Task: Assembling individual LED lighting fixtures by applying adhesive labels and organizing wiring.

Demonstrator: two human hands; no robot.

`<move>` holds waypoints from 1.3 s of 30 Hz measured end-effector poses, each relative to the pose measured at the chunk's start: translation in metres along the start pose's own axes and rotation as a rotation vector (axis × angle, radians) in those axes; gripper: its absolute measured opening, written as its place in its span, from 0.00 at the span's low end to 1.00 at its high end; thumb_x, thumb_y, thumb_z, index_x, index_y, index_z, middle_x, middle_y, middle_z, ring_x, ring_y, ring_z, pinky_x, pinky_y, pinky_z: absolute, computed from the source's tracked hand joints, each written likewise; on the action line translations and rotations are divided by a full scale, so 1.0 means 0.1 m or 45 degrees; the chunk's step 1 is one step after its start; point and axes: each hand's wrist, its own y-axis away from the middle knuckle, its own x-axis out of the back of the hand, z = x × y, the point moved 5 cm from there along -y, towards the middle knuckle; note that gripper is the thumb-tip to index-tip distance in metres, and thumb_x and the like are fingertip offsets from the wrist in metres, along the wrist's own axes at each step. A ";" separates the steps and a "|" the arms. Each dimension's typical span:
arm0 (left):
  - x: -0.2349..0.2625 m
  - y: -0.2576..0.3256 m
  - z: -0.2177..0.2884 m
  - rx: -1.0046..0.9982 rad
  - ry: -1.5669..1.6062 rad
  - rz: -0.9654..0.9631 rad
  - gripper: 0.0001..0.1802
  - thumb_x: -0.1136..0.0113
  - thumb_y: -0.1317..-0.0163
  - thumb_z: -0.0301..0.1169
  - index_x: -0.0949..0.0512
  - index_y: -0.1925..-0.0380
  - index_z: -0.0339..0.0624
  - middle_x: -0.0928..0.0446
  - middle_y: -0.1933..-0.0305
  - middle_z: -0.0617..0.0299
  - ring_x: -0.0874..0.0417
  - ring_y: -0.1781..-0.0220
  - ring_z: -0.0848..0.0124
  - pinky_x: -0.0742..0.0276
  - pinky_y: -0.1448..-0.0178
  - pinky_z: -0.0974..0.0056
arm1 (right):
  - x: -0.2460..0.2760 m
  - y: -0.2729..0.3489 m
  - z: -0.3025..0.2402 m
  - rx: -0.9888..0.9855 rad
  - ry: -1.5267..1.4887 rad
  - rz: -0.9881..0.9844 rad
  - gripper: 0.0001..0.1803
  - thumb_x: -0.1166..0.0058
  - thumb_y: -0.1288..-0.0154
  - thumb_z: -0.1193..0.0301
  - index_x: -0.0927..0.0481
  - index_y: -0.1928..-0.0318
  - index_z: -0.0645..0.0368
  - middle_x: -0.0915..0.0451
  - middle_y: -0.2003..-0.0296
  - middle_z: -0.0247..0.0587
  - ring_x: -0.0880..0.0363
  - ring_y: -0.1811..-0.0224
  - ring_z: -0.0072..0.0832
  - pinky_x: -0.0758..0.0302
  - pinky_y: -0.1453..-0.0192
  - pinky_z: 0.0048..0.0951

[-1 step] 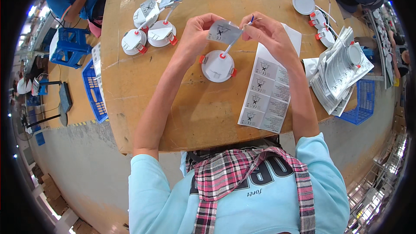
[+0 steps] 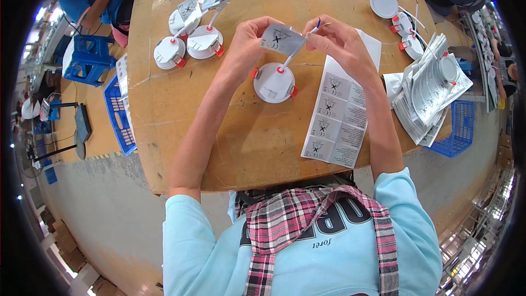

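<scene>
The scuffed brown tabletop (image 2: 235, 148) is bordered by grey floor (image 2: 129, 197), and room is left between its near edge and the white lamp (image 2: 274, 86), laid left of the label sheet (image 2: 334, 115). A grey label (image 2: 282, 39) is pinched by the left hand (image 2: 252, 41), the lamp's cable (image 2: 292, 57) by the right hand (image 2: 341, 43); lamp and label are shifted slightly leftward from before.

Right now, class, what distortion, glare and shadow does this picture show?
Head view: black fisheye rim, with the table's edges bowed; head view: pale glare across its far part; head view: soft shadow beside the left forearm; head view: the label sheet's smallest print unclear.
</scene>
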 end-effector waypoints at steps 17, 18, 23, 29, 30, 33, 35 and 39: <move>-0.02 0.01 0.04 0.029 0.067 -0.079 0.06 0.39 0.44 0.27 0.21 0.67 0.40 0.19 0.67 0.66 0.21 0.66 0.81 0.26 0.59 0.73 | -0.09 0.00 0.18 -0.106 -0.098 -0.074 0.11 0.37 0.42 0.68 0.17 0.61 0.59 0.20 0.72 0.31 0.25 0.70 0.15 0.30 0.64 0.16; -0.03 0.01 0.05 0.022 0.058 -0.074 0.06 0.39 0.44 0.27 0.21 0.67 0.40 0.19 0.67 0.66 0.21 0.66 0.82 0.26 0.59 0.74 | -0.09 0.00 0.18 -0.081 -0.138 -0.049 0.11 0.37 0.42 0.68 0.18 0.61 0.59 0.19 0.72 0.31 0.24 0.69 0.15 0.29 0.64 0.17; -0.03 0.03 0.08 0.014 0.053 -0.075 0.06 0.38 0.43 0.28 0.21 0.66 0.39 0.20 0.68 0.66 0.22 0.67 0.82 0.26 0.61 0.75 | -0.10 0.01 0.19 -0.079 -0.159 0.010 0.12 0.36 0.42 0.68 0.18 0.59 0.59 0.18 0.71 0.33 0.22 0.68 0.16 0.27 0.64 0.19; 0.00 -0.02 0.00 -0.052 -0.042 -0.049 0.08 0.37 0.42 0.31 0.21 0.66 0.39 0.20 0.69 0.66 0.22 0.69 0.81 0.26 0.65 0.74 | -0.14 -0.02 0.17 0.030 -0.219 -0.082 0.07 0.38 0.41 0.72 0.17 0.62 0.57 0.21 0.70 0.29 0.24 0.68 0.16 0.28 0.63 0.19; -0.02 -0.02 -0.01 -0.049 -0.010 -0.063 0.08 0.37 0.42 0.32 0.20 0.67 0.39 0.20 0.69 0.66 0.22 0.70 0.81 0.26 0.65 0.74 | -0.13 -0.04 0.16 0.088 -0.148 -0.112 0.05 0.38 0.41 0.73 0.17 0.63 0.57 0.24 0.70 0.27 0.27 0.67 0.15 0.31 0.63 0.18; -0.06 -0.03 -0.04 -0.025 0.023 -0.094 0.08 0.37 0.42 0.32 0.20 0.68 0.39 0.20 0.69 0.66 0.22 0.70 0.82 0.26 0.64 0.74 | -0.10 -0.03 0.15 0.139 -0.082 -0.148 0.04 0.37 0.43 0.72 0.17 0.67 0.57 0.30 0.70 0.25 0.33 0.67 0.15 0.36 0.64 0.18; -0.06 -0.03 -0.05 -0.001 0.017 -0.107 0.08 0.37 0.42 0.32 0.20 0.68 0.39 0.20 0.69 0.67 0.22 0.70 0.82 0.26 0.64 0.74 | -0.08 -0.03 0.16 0.135 -0.097 -0.158 0.05 0.35 0.44 0.72 0.18 0.68 0.57 0.33 0.70 0.24 0.35 0.67 0.15 0.38 0.65 0.19; -0.03 -0.04 -0.09 0.059 0.008 -0.163 0.06 0.38 0.41 0.31 0.20 0.68 0.39 0.21 0.69 0.68 0.22 0.68 0.82 0.26 0.61 0.74 | -0.06 -0.04 0.19 0.136 -0.096 -0.235 0.06 0.35 0.45 0.70 0.17 0.69 0.57 0.34 0.70 0.24 0.35 0.66 0.15 0.40 0.65 0.19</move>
